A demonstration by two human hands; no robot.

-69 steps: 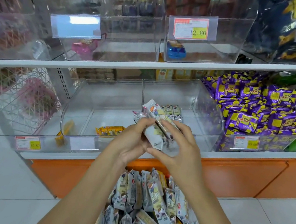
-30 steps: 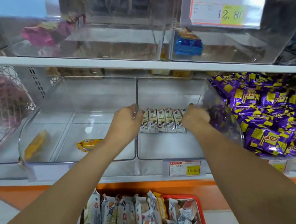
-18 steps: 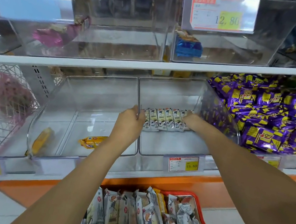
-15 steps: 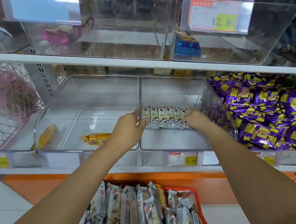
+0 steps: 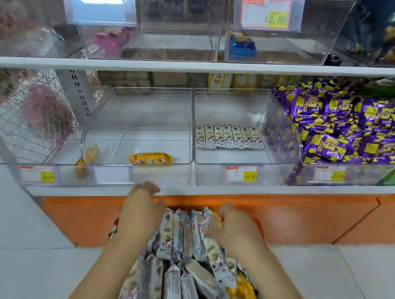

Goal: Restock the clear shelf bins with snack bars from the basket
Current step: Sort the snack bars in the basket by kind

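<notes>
You are reaching both hands down into the basket (image 5: pixel 112 231), its red rim showing just left of your left wrist, in front of the orange shelf base (image 5: pixel 78 221). Your left hand (image 5: pixel 142 209) is lying at the far left edge of the heap of snack bars (image 5: pixel 179 236), back up, fingers bent forward. Motion blur is hiding whether it is gripping anything, so I cannot tell. Your right hand (image 5: pixel 234 228) is sitting at the far right of the heap, thumb and fingers curling round the top ends of upright bars. The bars are standing on end, packed side by side, with yellow packs (image 5: pixel 238 298) mixed in on the right. Above, the right clear bin (image 5: pixel 227 97) is holding a single row of bars (image 5: pixel 229 135) lying flat side by side toward its back. The left clear bin (image 5: pixel 148 96) is holding one yellow packet (image 5: pixel 150 157). Purple packets (image 5: pixel 343 130) are filling the next bin to the right.
</notes>
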